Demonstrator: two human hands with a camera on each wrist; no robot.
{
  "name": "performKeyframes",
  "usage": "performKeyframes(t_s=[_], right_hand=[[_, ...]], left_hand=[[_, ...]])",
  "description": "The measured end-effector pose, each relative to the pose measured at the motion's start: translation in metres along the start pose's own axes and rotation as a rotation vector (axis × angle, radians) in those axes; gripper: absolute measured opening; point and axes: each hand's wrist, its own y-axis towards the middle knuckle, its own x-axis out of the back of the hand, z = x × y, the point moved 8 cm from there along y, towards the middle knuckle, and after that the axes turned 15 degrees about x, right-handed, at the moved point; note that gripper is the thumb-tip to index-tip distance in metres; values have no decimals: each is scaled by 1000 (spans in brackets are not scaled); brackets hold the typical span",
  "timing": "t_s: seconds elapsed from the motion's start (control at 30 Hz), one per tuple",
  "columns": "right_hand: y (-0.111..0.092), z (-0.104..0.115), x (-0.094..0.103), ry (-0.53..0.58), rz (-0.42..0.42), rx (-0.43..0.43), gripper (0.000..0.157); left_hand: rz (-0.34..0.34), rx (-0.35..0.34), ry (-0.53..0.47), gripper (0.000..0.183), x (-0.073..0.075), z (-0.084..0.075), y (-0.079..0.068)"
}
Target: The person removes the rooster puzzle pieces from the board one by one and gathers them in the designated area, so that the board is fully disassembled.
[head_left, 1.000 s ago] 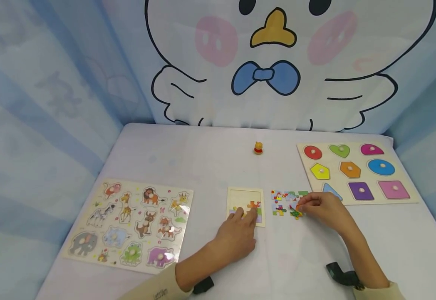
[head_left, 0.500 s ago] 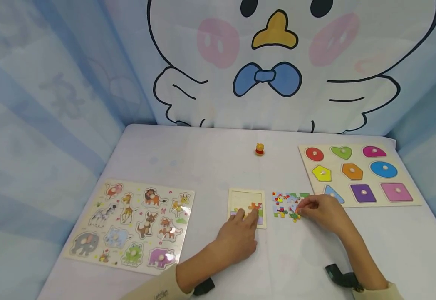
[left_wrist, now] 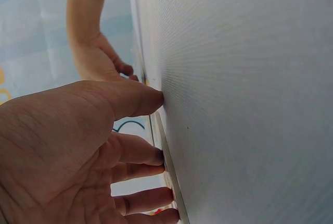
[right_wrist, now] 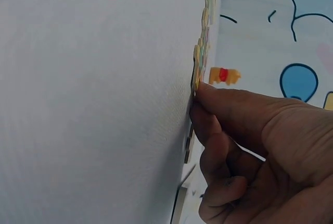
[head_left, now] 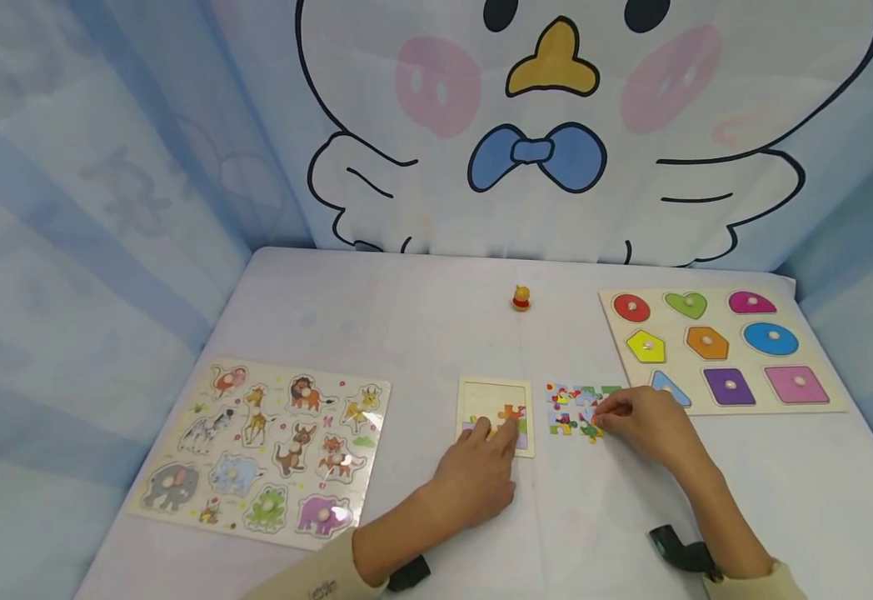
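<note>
A small wooden puzzle tray (head_left: 494,383) lies mid-table, with orange and purple jigsaw pieces in its lower part. My left hand (head_left: 476,475) rests fingertips on that lower part, fingers extended, covering some of the pieces. In the left wrist view, its fingers (left_wrist: 143,200) reach over the tray's edge. Just right of the tray lies a group of colourful jigsaw pieces (head_left: 561,397). At the group's right side, my right hand (head_left: 650,423) pinches a jigsaw piece (right_wrist: 196,67) between thumb and index finger. That piece stands tilted over the others, and the hand hides some of them.
An animal peg puzzle board (head_left: 309,429) lies at the left, partly under the left sleeve. A shape peg puzzle board (head_left: 676,367) is at the back right, behind the right hand. Behind the tray stands a small yellow-and-red bear figure (head_left: 521,298).
The head view shifts slightly. Both hands stay nearly in place, the left on the tray and the right pinching the jigsaw piece.
</note>
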Motion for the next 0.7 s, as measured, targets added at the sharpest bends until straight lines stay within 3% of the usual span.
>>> performKeyframes(t_s=[0.33, 0.7], right_hand=[[1, 1, -2, -24, 1, -23, 6], [0, 2, -1, -32, -11, -28, 6]], left_hand=[[0, 13, -23, 58, 0, 1, 0], [-47, 31, -65, 57, 1, 3, 1]])
